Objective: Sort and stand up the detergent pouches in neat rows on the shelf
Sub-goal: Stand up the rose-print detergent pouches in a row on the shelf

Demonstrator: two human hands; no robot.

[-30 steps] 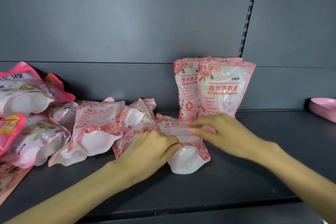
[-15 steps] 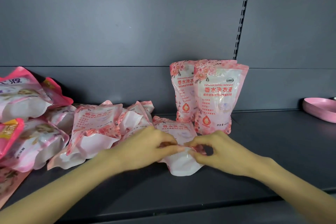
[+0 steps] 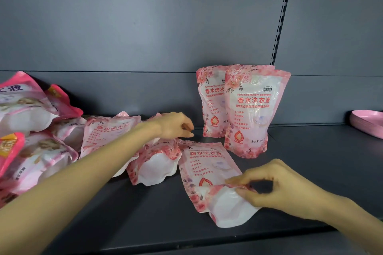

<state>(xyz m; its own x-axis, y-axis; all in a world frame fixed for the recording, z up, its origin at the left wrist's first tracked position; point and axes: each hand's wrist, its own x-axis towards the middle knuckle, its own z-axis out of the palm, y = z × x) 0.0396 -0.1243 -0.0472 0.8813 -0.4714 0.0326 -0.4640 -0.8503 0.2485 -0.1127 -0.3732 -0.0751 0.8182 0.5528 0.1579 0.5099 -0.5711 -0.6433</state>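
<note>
pouch (image 3: 207, 174): flat on the shelf (image 3: 310, 172), top pointing back at the standing pair (image 3: 255, 109), base up front
right hand (image 3: 284, 190): nearer, pinching that base
left hand (image 3: 176, 125): loosely curled, empty, by its top

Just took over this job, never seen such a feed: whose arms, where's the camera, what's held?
No machine: these are a person's bare hands, filmed by one head-worn camera looking forward and down. On the dark grey metal shelf two pink floral plastic detergent pouches stand upright at the back; a heap of fallen pink pouches lies left. The right hand pinches the bottom edge of one flat-lying pink pouch. The left hand reaches over the heap; whether it holds anything is unclear.
</note>
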